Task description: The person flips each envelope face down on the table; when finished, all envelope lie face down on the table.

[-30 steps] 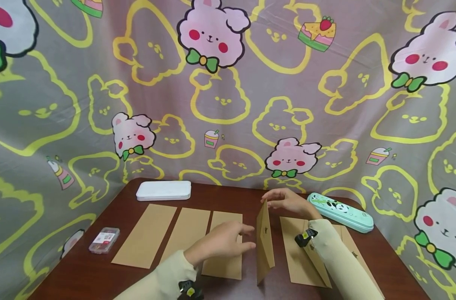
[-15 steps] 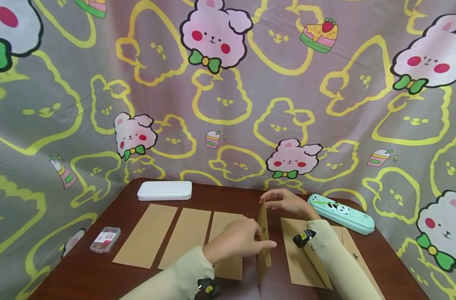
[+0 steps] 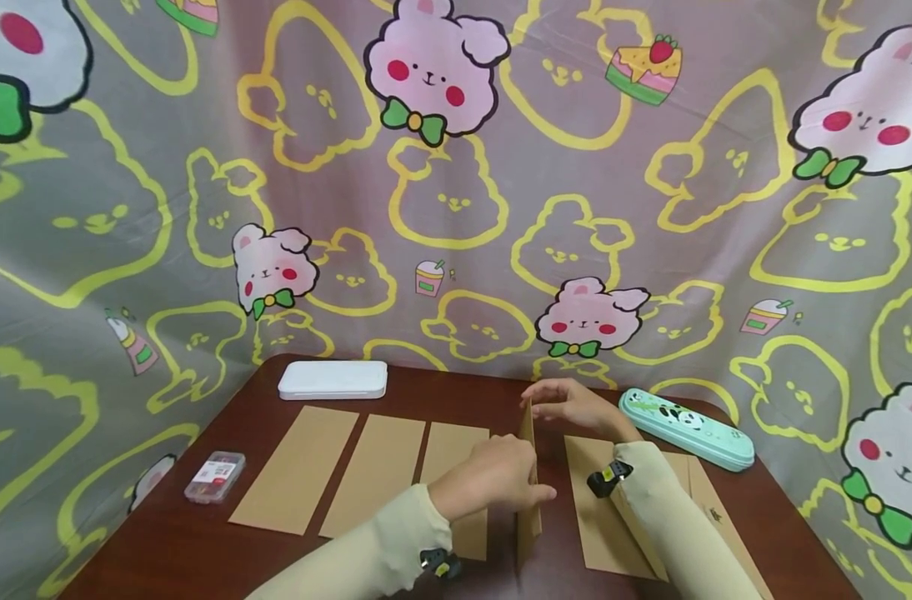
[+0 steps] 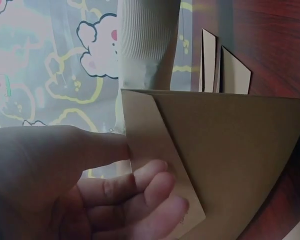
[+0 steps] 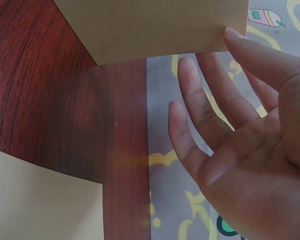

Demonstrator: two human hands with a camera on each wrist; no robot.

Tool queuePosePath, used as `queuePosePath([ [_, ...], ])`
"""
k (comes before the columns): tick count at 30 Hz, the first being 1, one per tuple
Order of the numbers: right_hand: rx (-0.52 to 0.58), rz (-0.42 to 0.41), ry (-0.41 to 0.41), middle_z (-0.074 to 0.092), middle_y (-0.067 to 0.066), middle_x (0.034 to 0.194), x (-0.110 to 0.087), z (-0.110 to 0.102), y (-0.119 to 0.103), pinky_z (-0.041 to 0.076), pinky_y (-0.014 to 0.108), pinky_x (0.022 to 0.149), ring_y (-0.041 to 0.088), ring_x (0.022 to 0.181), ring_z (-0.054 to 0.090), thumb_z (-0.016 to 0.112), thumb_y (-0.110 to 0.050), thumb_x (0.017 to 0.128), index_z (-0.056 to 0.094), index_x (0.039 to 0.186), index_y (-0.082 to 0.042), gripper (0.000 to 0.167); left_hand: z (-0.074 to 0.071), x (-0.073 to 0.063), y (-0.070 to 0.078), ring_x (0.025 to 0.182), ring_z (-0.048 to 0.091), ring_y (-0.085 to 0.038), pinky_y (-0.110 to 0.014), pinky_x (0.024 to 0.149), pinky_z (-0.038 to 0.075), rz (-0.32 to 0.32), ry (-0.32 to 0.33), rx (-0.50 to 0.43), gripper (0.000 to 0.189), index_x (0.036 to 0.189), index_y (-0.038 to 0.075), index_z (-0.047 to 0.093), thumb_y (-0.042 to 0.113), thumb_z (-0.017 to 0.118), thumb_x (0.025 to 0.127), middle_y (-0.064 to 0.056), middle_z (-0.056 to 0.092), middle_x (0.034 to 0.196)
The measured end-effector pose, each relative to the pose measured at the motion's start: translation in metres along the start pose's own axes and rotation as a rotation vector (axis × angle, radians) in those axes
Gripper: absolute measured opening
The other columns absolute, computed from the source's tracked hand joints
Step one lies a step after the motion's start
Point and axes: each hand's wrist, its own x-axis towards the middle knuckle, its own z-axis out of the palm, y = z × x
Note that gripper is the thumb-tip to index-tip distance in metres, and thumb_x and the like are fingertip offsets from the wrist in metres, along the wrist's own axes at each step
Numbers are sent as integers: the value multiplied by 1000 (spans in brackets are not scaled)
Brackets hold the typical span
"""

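A brown kraft envelope (image 3: 528,521) stands on edge near the middle of the table, seen almost edge-on from the head. At its far upper corner my right hand (image 3: 573,408) pinches it between thumb and fingers; the right wrist view shows the thumb on the envelope's face (image 5: 160,30) and the other fingers spread. My left hand (image 3: 493,473) holds the near side: in the left wrist view its thumb lies at the edge and its curled fingers rest on the pointed flap (image 4: 162,145). The flap lies against the envelope's body (image 4: 235,145).
Three flat envelopes (image 3: 298,471) lie in a row at left. At right lie more envelopes (image 3: 594,508), partly under the right sleeve. A white case (image 3: 332,380) and a mint panda pencil case (image 3: 689,429) stand at the back. A small clear box (image 3: 214,477) sits far left.
My left hand has moved right from beside the standing envelope and taken hold of its flap side. The right hand keeps its grip on the far corner.
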Motion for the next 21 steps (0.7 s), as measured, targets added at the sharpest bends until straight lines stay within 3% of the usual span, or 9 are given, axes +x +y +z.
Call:
queuePosePath([
  [3, 5, -10, -1, 69, 11, 132, 0, -1, 0, 56, 41, 102, 15, 118, 67, 65, -16, 101, 62, 133, -6, 34, 0, 0, -2, 56, 55, -5, -27, 49, 43, 20, 4, -17, 39, 60, 21, 70, 45, 75, 90, 13, 63, 59],
  [6, 2, -7, 2, 71, 4, 129, -2, 0, 3, 54, 47, 104, 14, 117, 67, 64, -17, 101, 63, 133, -8, 33, 1, -2, -3, 52, 52, -5, -26, 46, 41, 31, -1, -46, 40, 57, 21, 67, 41, 75, 91, 14, 58, 53],
  [10, -9, 2, 17, 68, 15, 133, -4, 1, 7, 50, 59, 105, 14, 115, 69, 64, -18, 102, 62, 135, -9, 35, 2, -4, -3, 47, 51, -5, -26, 44, 40, 31, -6, -67, 42, 54, 21, 66, 40, 75, 91, 13, 54, 47],
  [14, -5, -3, 27, 58, 33, 139, -4, 2, 9, 48, 63, 105, 13, 114, 69, 65, -17, 101, 61, 138, -8, 38, 2, -4, -2, 42, 53, -5, -26, 43, 41, 30, -6, -62, 42, 55, 20, 68, 40, 75, 91, 12, 54, 44],
  [21, -98, 5, 25, 61, 29, 139, -3, 4, 12, 54, 56, 99, 13, 110, 69, 66, -20, 101, 61, 138, -7, 40, 2, -3, -2, 39, 52, -4, -25, 45, 41, 21, -16, -50, 41, 57, 20, 70, 41, 73, 92, 11, 54, 42],
])
